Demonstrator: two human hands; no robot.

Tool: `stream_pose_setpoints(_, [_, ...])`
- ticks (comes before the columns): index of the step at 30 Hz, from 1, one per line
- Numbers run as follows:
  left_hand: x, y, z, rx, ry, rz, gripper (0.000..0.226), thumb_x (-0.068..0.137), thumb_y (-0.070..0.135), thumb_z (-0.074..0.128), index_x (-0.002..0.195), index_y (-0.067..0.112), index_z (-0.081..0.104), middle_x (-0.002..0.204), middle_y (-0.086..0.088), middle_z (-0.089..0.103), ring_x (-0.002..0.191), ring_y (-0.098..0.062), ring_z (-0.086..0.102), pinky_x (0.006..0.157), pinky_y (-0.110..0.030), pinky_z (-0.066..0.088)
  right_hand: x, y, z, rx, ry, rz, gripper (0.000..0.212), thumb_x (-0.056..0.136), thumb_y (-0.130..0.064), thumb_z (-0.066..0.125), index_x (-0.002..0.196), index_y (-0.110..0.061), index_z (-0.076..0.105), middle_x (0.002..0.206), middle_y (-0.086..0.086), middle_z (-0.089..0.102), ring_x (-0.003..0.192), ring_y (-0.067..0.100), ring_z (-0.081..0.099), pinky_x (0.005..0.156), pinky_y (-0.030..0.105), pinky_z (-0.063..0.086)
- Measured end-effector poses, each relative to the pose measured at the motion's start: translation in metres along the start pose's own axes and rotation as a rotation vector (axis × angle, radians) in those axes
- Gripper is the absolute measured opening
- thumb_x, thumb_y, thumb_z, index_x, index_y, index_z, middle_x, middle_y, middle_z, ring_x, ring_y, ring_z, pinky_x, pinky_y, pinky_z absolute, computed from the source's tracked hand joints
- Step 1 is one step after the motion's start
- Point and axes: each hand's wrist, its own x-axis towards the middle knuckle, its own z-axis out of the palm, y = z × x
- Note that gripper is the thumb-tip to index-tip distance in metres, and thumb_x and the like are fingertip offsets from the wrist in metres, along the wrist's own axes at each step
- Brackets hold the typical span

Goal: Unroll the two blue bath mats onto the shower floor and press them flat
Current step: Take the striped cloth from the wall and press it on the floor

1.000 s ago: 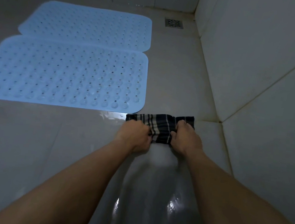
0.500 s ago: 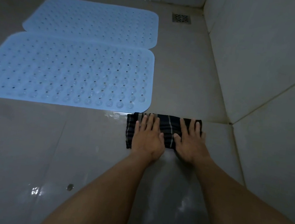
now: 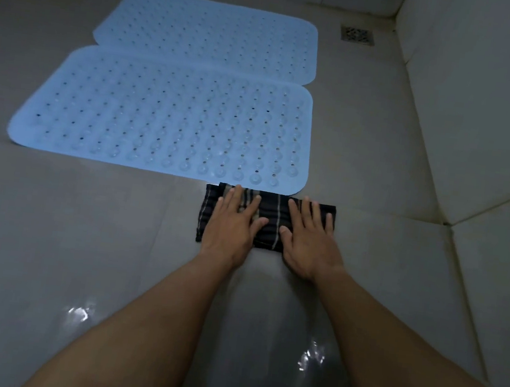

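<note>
both blue bath mats are lying unrolled side by side on the shower floor [image 3: 365, 149]: near mat [image 3: 166, 118] touching far mat [image 3: 209, 31] along their long edges, both looking flat, no curl visible at corners. left hand [image 3: 233, 223] and right hand [image 3: 307, 236] are pressing palms-down, fingers spread and open, gripping nothing, on a dark striped cloth [image 3: 271, 218] lying just beside the near mat's front right corner, its far edge touching or slightly overlapping the mat rim; cannot tell which. judgement: the mat-laying step is appearing done; hands are working a side step, wiping wet tile. floor nearer the camera is glistening. drain [image 3: 357, 34] is sitting uncovered in the far corner. next move is probably calling for lifting off the cloth and checking mat edges for lift.
</note>
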Motion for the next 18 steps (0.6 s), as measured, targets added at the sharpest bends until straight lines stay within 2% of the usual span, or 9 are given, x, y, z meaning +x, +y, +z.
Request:
stream_pose_setpoints(5, [-0.005, -0.054, -0.020, -0.153, 0.114, -0.048, 0.067, 0.096, 0.053, 0.051, 0.151, 0.015, 0.038, 0.163, -0.007, 0.023, 0.152, -0.018, 0.011, 0.121, -0.030, 0.004, 0.015, -0.048, 0.002, 0.018, -0.038, -0.054, 0.063, 0.103, -0.049, 0.016, 0.158, -0.025, -0.003, 0.165, 0.005, -0.011, 0.151, 0.023, -0.014, 0.121, 0.047, -0.009])
stream_pose_setpoints(7, [-0.007, -0.075, -0.026, -0.090, 0.111, -0.048, 0.068, 0.097, 0.054, 0.048, 0.151, 0.014, 0.037, 0.164, -0.007, 0.021, 0.152, -0.018, 0.009, 0.121, -0.030, 0.003, 0.022, -0.065, 0.004, 0.007, -0.044, -0.080, 0.063, 0.103, -0.051, 0.016, 0.158, -0.027, -0.004, 0.165, 0.005, -0.012, 0.151, 0.022, -0.014, 0.121, 0.047, -0.008])
stream_pose_setpoints(12, [-0.010, -0.123, -0.042, 0.080, 0.094, -0.024, 0.067, 0.101, 0.057, 0.028, 0.157, 0.020, 0.022, 0.166, -0.005, 0.010, 0.153, -0.016, 0.001, 0.123, -0.032, 0.002, 0.038, -0.104, 0.008, -0.044, -0.040, -0.135, 0.066, 0.101, -0.056, 0.014, 0.157, -0.028, -0.005, 0.165, 0.005, -0.011, 0.151, 0.022, -0.012, 0.122, 0.047, -0.007])
stream_pose_setpoints(18, [-0.012, -0.182, -0.066, 0.147, 0.067, -0.045, 0.068, 0.101, 0.058, 0.023, 0.158, 0.022, 0.014, 0.166, -0.001, 0.004, 0.152, -0.013, -0.005, 0.121, -0.030, -0.004, 0.058, -0.157, 0.009, -0.103, -0.008, -0.246, 0.073, 0.098, -0.062, 0.014, 0.158, -0.021, 0.004, 0.165, 0.009, -0.003, 0.152, 0.027, -0.008, 0.120, 0.052, -0.009])
